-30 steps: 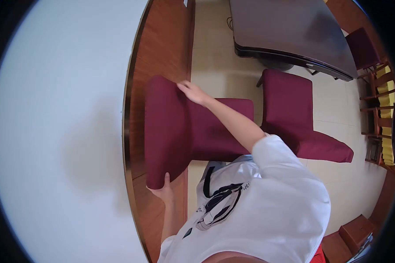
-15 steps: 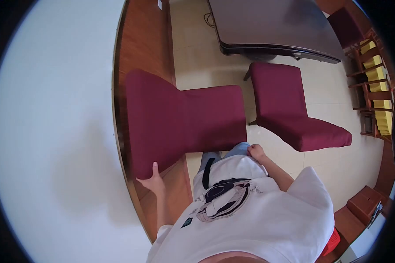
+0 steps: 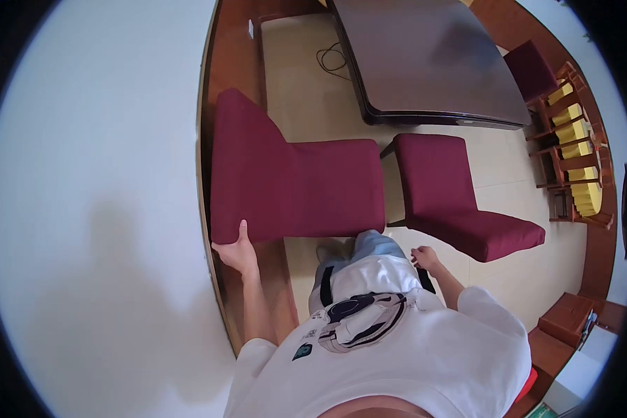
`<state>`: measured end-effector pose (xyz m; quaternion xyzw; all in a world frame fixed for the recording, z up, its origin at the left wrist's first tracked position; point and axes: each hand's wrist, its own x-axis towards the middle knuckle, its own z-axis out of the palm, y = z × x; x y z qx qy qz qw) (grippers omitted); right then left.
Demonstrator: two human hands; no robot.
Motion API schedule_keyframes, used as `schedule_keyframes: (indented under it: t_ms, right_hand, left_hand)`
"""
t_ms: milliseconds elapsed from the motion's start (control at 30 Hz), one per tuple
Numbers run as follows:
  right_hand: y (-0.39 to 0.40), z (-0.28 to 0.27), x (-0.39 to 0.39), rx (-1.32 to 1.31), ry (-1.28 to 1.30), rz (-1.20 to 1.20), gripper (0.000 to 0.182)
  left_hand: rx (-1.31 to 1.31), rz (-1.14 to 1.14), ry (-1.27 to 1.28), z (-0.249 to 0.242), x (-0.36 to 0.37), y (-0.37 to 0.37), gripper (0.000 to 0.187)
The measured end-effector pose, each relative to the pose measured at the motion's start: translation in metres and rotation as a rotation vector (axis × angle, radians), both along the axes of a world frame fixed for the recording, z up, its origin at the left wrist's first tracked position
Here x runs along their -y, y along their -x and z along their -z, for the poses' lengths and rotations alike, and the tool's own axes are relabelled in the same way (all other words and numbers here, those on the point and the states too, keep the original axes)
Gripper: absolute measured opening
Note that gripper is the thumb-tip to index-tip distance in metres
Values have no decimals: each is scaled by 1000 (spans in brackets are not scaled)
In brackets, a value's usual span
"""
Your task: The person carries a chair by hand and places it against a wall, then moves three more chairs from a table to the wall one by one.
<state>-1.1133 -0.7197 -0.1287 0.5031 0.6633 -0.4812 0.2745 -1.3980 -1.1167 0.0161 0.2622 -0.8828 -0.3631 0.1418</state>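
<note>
My left hand (image 3: pixel 238 252) grips the near side edge of a maroon, cloth-covered chair (image 3: pixel 334 188) by its backrest, thumb on the front face and fingers around the edge. That chair stands with its back against the wood-panelled wall, its seat reaching to my legs. A second maroon chair (image 3: pixel 435 177) stands to the right, turned the other way, with a narrow gap between the two seats. My right hand (image 3: pixel 425 258) hangs beside my right thigh, fingers loosely bent and slightly apart, with nothing visible in it. It touches neither chair.
A large dark glossy table (image 3: pixel 425 63) stands beyond the chairs. A looped cable (image 3: pixel 332 60) lies on the floor beside it. Wooden chairs (image 3: pixel 571 164) and a yellow cloth (image 3: pixel 584 157) are at the far right. A brown wooden cabinet (image 3: pixel 566 319) stands low on the right.
My right hand has come off my trousers and now hangs free. My left hand stays on the backrest. My view has shifted, so the chair on the right and the table appear lower.
</note>
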Motion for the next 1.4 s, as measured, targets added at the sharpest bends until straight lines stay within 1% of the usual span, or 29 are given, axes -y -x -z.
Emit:
schedule_keyframes:
  t_ms: [33,100,267,367,400,433,500,533,600,633,667,733,800,833,900,933,967,1000,1033,1067,1100,1133,1167,1233,1267,1300,1333,1367,1400]
  right_hand:
    - [-5,-1,0,0,-3,9,30]
    - [-8,-5,-6,80,16,93,29]
    - [14,-13,-17,153,-3,110,28]
    - [39,11,-22,201,11,93,30]
    - [50,22,-26,183,-12,18,32]
    - [70,28,-32,158,-39,-57,33]
    - [109,41,-46,137,-36,-79,36]
    - [134,45,-54,117,-34,-104,36]
    - [186,57,-74,134,-13,-86,37]
    - [218,55,-87,86,-56,-134,38]
    - [253,61,-108,43,-83,-170,39]
    - [260,131,-130,-56,-132,-344,41]
    - [290,136,-143,-47,-119,-431,42]
    - [302,133,-145,-38,-96,-412,42]
    - [328,130,-154,-34,-77,-404,43]
    - [338,127,-159,-49,-69,-465,44]
    - [350,122,-154,-64,-60,-528,45]
    - [358,115,-153,-65,-59,-534,45]
    - [379,95,-153,-61,-40,-508,45]
    - [388,82,-150,-56,-24,-479,45]
    - [393,87,-148,-52,-23,-472,45]
    - [394,92,-146,-19,-31,-390,46]
    - [391,94,-141,19,-36,-309,47]
    - [388,93,-130,12,-57,-324,46]
    - [381,95,-125,11,-68,-351,45]
    - [368,116,-122,-45,-110,-411,45]
    - [349,142,-123,-34,-111,-414,45]
    - [332,175,-126,-165,-134,-444,46]
    - [331,202,-123,-95,-111,-458,46]
  left_hand:
    - [0,9,-3,2,0,8,70]
    - [12,-15,4,10,-4,30,70]
    - [65,4,37,23,-24,63,71]
    - [76,-7,48,28,-45,88,71]
    - [70,-33,38,30,-53,100,70]
    - [73,-35,42,32,-62,116,70]
    - [89,-120,59,39,-82,141,67]
    - [96,-127,67,44,-92,152,67]
    - [-41,-119,-13,52,-113,185,63]
    - [-34,-121,-1,57,-126,203,63]
    - [-41,-138,-30,63,-150,238,62]
    - [-44,-153,-62,69,-170,267,62]
    - [-55,-219,-168,65,-194,290,65]
    - [-59,-224,-168,69,-196,296,65]
    - [-148,-99,-362,90,-196,304,72]
    - [-148,-110,-361,102,-194,306,72]
    - [-134,-11,-433,117,-183,306,71]
    - [-121,94,-503,131,-175,306,71]
    - [-101,125,-484,140,-173,314,73]
    - [-101,126,-484,139,-172,314,73]
    - [-88,67,-581,141,-172,313,73]
    - [-69,8,-677,140,-171,309,73]
    - [-51,12,-674,123,-175,310,73]
    - [-98,31,-661,97,-190,321,71]
    - [-93,31,-672,98,-186,325,71]
    - [-66,37,-643,101,-180,328,70]
    - [-41,42,-609,102,-175,330,69]
    - [-39,42,-609,104,-173,335,69]
    - [-80,57,-650,106,-170,344,69]
